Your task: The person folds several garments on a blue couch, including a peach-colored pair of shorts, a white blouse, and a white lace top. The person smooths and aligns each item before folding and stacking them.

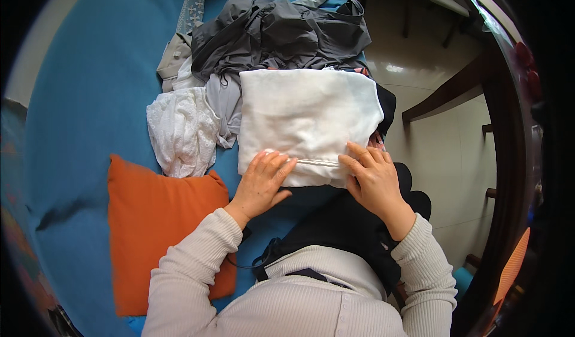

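Note:
A white cloth garment (305, 112), folded into a rough rectangle, lies before me on the blue-covered seat. My left hand (265, 179) rests on its near left corner, fingers spread over the folded edge. On the near right part lies my right hand (370, 170), its fingers apart on the cloth. Neither hand visibly grips the fabric. Beyond the white garment is a crumpled dark grey garment (287, 31). A white lace-patterned garment (182, 128) is bunched to the left, beside a light grey cloth (224, 105). Patterned and black fabric shows at the white garment's right edge.
An orange cushion (161, 229) sits left of my left forearm on the blue cover (99, 94). A beige garment (173, 58) lies at the back left. Dark wooden furniture (503, 126) stands to the right on a tiled floor (435, 157).

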`<state>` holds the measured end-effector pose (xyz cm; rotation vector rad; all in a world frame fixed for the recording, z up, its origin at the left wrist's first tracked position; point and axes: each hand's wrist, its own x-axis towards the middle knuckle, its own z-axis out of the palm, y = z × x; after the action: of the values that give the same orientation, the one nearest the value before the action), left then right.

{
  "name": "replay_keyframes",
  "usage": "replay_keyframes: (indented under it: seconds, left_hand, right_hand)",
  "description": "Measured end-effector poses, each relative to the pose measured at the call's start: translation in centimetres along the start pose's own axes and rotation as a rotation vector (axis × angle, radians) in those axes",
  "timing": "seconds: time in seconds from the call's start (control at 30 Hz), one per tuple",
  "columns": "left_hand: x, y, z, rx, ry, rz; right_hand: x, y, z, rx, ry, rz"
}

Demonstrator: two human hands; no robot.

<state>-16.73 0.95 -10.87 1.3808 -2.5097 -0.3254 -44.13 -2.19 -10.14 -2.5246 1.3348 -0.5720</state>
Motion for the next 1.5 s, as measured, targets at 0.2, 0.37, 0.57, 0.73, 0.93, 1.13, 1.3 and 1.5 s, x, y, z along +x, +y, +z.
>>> replay_keyframes:
  seconds: [0.2, 0.37, 0.57, 0.73, 0.93, 1.13, 1.3, 1.5]
  left_hand:
    - [2.3, -1.7, -0.4, -0.092, 0.135, -0.145]
    - [5.6, -2.2, -1.8, -0.150, 0.209, -0.217]
    - [7.1, -1.9, -2.1, -0.015, 0.322, 0.011]
    - [7.3, -3.1, -2.6, 0.172, 0.249, -0.168]
    - [5.6, -4.0, -1.8, 0.324, 0.186, 0.071]
    - [1.7, -3.4, -0.4, 0.093, 0.165, 0.003]
    - [2.5, -3.1, 0.1, 0.086, 0.028, -0.037]
    - [3.6, -3.7, -1.0, 0.083, 0.004, -0.069]
  right_hand:
    - [0.8, -2.7, 1.3, -0.041, -0.026, -0.035]
    - [3.1, -2.4, 2.9, 0.032, 0.068, 0.081]
    - [6.8, 0.8, 2.3, -0.043, 0.127, 0.089]
    - [9.3, 1.5, 1.3, -0.078, 0.354, -0.050]
    - [6.1, 1.2, 2.2, -0.318, 0.228, -0.267]
    - [0.6, -0.1, 3.4, -0.049, 0.038, -0.027]
    - [2.2, 1.0, 3.3, -0.013, 0.033, -0.081]
    - [5.1, 2.2, 1.0, 0.080, 0.062, 0.026]
